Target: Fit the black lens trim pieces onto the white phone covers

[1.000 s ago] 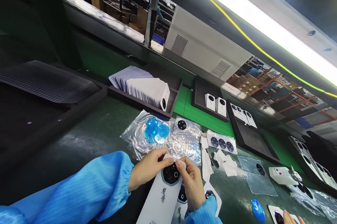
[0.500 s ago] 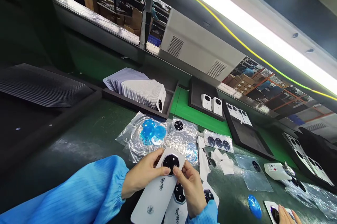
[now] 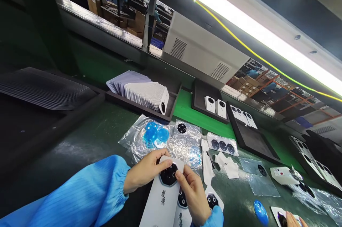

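Observation:
My left hand (image 3: pixel 148 170) grips the upper left edge of a white phone back cover (image 3: pixel 157 205), thumb on its black camera lens plate (image 3: pixel 169 175). On the right side of the same cover, my right hand (image 3: pixel 193 191) is closed, its thumb pressing near the plate's right edge. Dark characters are printed below the plate. A second white back cover (image 3: pixel 183 216) lies underneath, partly hidden. Another cover (image 3: pixel 214 198) pokes out to the right of my right wrist. Beyond my hands is a clear plastic bag (image 3: pixel 133 140) with blue round films (image 3: pixel 151 132).
Behind stands a black tray (image 3: pixel 139 107) of fanned white covers. Lens plates (image 3: pixel 222 146) in a plastic strip, white cloths (image 3: pixel 227 165), a dispenser bottle (image 3: pixel 283 176) and a blue oval object (image 3: pixel 260 212) lie right. Another person's hand (image 3: pixel 292 220) is at the lower right.
The held cover has shifted slightly and turned more upright. My left thumb has moved up from the plate's lower edge to its upper part. The right thumb stays at the plate's right side.

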`<action>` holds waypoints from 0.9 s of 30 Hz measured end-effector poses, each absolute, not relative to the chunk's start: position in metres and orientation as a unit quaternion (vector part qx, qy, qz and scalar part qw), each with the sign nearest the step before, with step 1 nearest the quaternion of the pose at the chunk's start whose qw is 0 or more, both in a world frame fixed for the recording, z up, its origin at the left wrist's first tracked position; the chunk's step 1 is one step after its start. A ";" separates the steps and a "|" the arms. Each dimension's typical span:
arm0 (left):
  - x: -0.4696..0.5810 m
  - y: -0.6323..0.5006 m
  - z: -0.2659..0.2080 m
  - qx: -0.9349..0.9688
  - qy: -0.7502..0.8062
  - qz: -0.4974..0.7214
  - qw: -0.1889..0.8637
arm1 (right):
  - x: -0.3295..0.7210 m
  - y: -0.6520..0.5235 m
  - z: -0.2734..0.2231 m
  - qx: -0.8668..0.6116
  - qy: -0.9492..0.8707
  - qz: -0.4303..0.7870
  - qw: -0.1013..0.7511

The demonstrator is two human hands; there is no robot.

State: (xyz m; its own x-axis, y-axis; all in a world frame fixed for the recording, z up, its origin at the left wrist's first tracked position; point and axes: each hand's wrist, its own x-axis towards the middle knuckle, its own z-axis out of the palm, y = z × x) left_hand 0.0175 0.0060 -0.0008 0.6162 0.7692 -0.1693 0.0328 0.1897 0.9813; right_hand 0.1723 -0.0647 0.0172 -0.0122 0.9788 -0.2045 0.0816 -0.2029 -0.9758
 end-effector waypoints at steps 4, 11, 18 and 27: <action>0.018 0.010 -0.007 0.622 0.366 0.256 0.643 | 0.171 -0.063 0.013 -0.600 -0.495 0.496 0.386; 0.008 0.025 0.017 0.742 0.286 0.201 0.572 | 0.171 -0.057 0.021 -0.621 -0.570 0.444 0.303; -0.012 0.049 0.066 0.870 0.214 0.189 0.402 | 0.179 -0.048 0.046 -0.646 -0.564 0.365 0.362; -0.005 0.114 0.075 0.725 0.524 0.440 0.074 | 0.229 -0.066 0.055 -0.692 -0.552 0.202 0.420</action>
State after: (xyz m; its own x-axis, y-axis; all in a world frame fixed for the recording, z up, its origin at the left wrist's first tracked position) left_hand -0.0051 0.1137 0.0745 0.0635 0.8258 0.5604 0.6957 -0.4392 0.5684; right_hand 0.2286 -0.0656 0.0553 0.3090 0.9331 0.1837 0.5941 -0.0386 -0.8035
